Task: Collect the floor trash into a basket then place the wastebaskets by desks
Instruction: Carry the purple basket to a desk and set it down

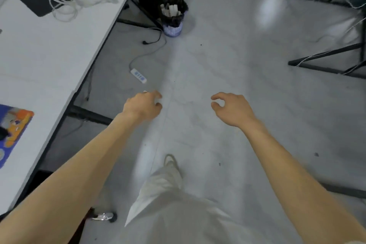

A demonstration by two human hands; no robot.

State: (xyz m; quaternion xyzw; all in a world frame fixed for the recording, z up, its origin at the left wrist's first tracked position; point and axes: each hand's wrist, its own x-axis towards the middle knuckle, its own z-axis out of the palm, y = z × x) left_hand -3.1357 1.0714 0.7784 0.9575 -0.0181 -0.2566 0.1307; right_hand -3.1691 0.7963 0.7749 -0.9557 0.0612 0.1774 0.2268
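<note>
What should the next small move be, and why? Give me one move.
Probably a step forward toward the wastebasket, keeping clear of the power strip on the floor. The left hand and right hand hold nothing, fingers loosely curled. The basket has white scraps in it and stands ahead beside the desk, apparently beyond reach.

- Even, cool indoor light falls from overhead; the grey floor [227,69] and the white desk [49,55] both read bright.
- A soft patch of glare sits on the floor at upper right, and a paler one lies just beside the shoe [170,161].
- Shadows are faint and diffuse, darkest under the desk edge and around the wastebasket [174,16].
- Motion blur softens the whole frame; the fingertips of the left hand [143,106] smear, and the top corners blur most.
- Wide-angle distortion stretches whatever lies near the bottom corners.
</note>
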